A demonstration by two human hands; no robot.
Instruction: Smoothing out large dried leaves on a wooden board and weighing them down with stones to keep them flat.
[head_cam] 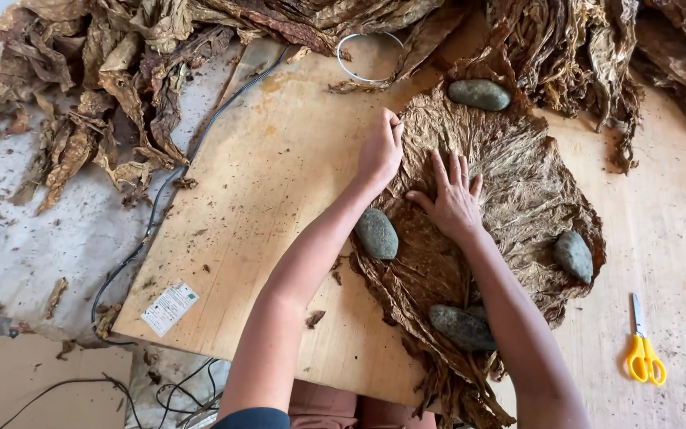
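Note:
A stack of flattened brown dried leaves [510, 171] lies on a wooden board [271, 199]. My right hand [450, 199] presses flat on the middle of the stack, fingers spread. My left hand [381, 149] pinches the stack's left edge with curled fingers. Several grey-green stones weigh the leaves down: one at the top [479, 94], one on the left edge beside my left forearm [376, 233], one on the right [573, 255], and one at the bottom under my right forearm [462, 327].
Crumpled dried leaves are heaped at the back left [113, 71] and back right [573, 48]. Yellow-handled scissors [643, 349] lie at the right. A dark cable [160, 199] runs along the board's left side. A white wire loop [367, 56] lies at the back.

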